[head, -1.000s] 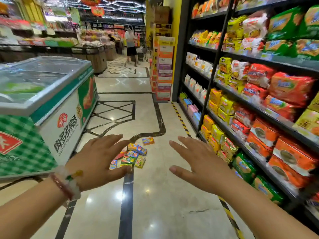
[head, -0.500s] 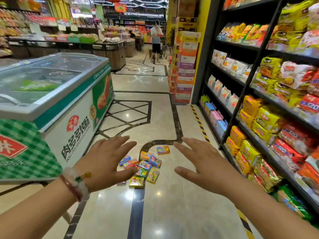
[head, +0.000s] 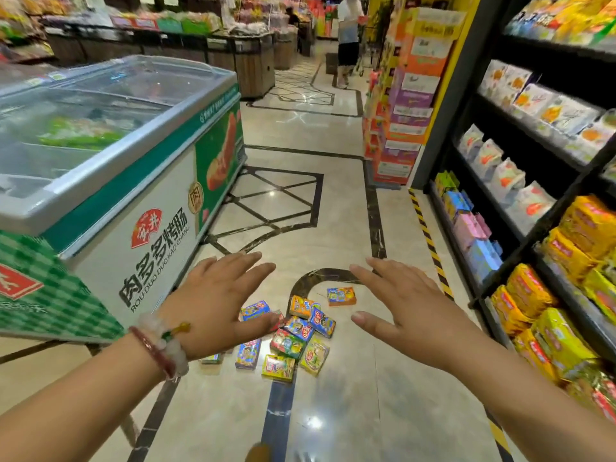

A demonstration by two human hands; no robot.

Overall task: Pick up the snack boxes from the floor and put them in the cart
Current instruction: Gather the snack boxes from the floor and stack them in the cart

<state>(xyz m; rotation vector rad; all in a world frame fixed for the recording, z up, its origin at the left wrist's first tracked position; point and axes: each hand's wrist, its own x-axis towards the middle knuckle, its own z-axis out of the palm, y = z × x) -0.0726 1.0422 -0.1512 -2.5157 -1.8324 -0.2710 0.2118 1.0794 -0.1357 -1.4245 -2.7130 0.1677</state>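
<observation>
Several small colourful snack boxes (head: pixel 293 338) lie in a loose heap on the shiny floor ahead of me. One orange and blue box (head: pixel 341 296) sits apart at the far right of the heap. My left hand (head: pixel 216 301) hovers above the heap's left side, palm down, fingers spread, holding nothing; it hides part of the heap. My right hand (head: pixel 410 311) is stretched out to the right of the boxes, also with fingers apart and nothing in it. No cart is in view.
A chest freezer (head: pixel 133 181) with a glass lid stands on the left. Black shelves (head: pixel 520 248) of packaged snacks line the right. A stacked carton display (head: pixel 410 105) stands at the aisle's far end, and a person (head: pixel 348 41) stands beyond it.
The view has moved forward and the heap of boxes now looks closer and larger. Both hands stay outstretched and spread, holding nothing.
</observation>
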